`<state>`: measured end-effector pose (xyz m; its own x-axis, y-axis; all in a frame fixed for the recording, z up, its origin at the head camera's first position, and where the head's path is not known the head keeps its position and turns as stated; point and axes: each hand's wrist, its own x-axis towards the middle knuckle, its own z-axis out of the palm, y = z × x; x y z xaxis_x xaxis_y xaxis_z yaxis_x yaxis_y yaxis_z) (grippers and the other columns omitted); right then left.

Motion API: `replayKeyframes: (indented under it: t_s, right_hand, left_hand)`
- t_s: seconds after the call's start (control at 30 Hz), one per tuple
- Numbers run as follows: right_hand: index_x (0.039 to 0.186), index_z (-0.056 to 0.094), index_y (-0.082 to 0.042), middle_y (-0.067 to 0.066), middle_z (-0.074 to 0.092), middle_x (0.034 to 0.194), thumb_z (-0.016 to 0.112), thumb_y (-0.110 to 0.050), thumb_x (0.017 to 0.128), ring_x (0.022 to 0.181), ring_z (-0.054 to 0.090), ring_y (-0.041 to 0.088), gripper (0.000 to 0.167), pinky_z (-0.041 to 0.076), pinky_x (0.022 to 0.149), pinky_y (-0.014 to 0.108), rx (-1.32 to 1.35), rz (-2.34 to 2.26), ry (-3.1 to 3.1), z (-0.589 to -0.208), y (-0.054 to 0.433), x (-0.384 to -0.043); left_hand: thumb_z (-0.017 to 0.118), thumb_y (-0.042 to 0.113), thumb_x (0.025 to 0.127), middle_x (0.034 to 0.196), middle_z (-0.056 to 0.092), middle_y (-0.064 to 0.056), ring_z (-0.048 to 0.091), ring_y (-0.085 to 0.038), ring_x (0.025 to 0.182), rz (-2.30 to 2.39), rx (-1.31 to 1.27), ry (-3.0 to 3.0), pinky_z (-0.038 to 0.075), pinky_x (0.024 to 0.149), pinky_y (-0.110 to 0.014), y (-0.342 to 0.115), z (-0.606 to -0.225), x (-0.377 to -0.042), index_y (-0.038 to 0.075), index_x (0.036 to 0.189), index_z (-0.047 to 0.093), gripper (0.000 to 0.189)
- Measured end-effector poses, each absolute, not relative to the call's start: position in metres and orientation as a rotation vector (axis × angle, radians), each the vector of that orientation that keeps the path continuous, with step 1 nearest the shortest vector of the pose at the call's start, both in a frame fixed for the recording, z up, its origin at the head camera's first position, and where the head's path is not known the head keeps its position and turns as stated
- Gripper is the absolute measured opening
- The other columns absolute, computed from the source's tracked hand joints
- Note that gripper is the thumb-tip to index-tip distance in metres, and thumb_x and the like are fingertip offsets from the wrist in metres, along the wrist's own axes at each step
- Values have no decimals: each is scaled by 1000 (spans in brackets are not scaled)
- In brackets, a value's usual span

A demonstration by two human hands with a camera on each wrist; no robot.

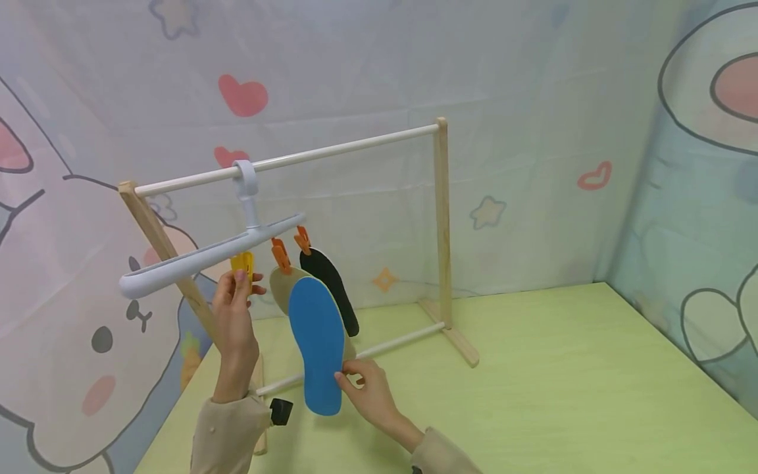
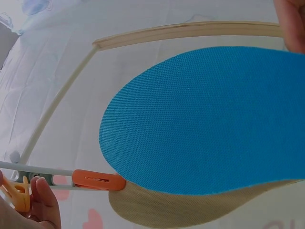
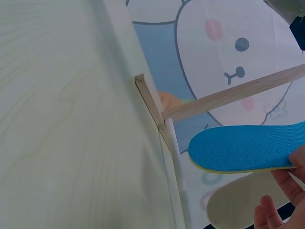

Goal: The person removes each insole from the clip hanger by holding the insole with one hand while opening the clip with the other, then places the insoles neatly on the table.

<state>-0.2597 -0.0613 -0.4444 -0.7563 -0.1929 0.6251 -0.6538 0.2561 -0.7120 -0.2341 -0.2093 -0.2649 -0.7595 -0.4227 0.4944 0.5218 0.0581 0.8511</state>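
Observation:
My left hand [image 1: 234,322] pinches a yellow clip [image 1: 243,262] just below the bar of a white hanger [image 1: 189,262]. With thumb and fingers, my right hand [image 1: 374,396] grips the side edge of a blue insole [image 1: 318,342], low down near its narrow end. The insole's wide end points up, in front of a beige insole [image 1: 281,288] that it partly hides. Behind that one is a black insole [image 1: 333,284]. Orange clips [image 1: 281,257] hold the beige and black insoles on the hanger. In the left wrist view, the blue insole [image 2: 205,119] overlaps the beige one.
The hanger hooks over the white top rail [image 1: 349,146] of a rack with wooden posts [image 1: 443,224]. A lower white rail [image 1: 403,340] and wooden feet [image 1: 458,345] stand on the light green table [image 1: 568,388]. A cartoon-printed cloth [image 1: 533,118] forms the backdrop.

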Motion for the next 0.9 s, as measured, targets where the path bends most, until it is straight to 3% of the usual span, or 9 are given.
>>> replayKeyframes:
  t_s: [0.33, 0.5, 0.73, 0.9]
  right_hand:
    - [82, 66, -11, 4, 67, 83, 58, -19, 86, 81, 57, 19, 13, 45, 63, 24, 767, 1511, -2162, -445, -55, -260]
    - [88, 67, -10, 4, 67, 87, 57, -21, 86, 83, 57, 19, 15, 45, 65, 24, 738, 1525, -2183, -445, -52, -260]
    - [90, 67, -9, 6, 68, 89, 57, -21, 87, 85, 57, 21, 16, 43, 67, 21, 730, 1567, -2190, -445, -48, -260]
    - [92, 67, -7, 6, 68, 91, 57, -21, 86, 87, 57, 21, 18, 43, 68, 21, 718, 1577, -2186, -444, -46, -260]
  left_hand:
    - [42, 24, 94, 76, 56, 15, 51, -2, 67, -1783, -99, -1621, 21, 75, -26, -208, -269, -235, 20, 92, 53, 12]
    - [45, 23, 93, 75, 57, 15, 51, -3, 66, -1782, -105, -1592, 22, 74, -26, -208, -271, -235, 18, 92, 53, 9]
    - [50, 13, 90, 74, 58, 12, 51, -3, 64, -1769, -69, -1574, 25, 71, -23, -209, -273, -235, 8, 97, 55, 10]
    - [52, 9, 88, 71, 57, 14, 52, -2, 61, -1763, -12, -1573, 27, 68, -23, -209, -275, -235, 11, 93, 58, 8]
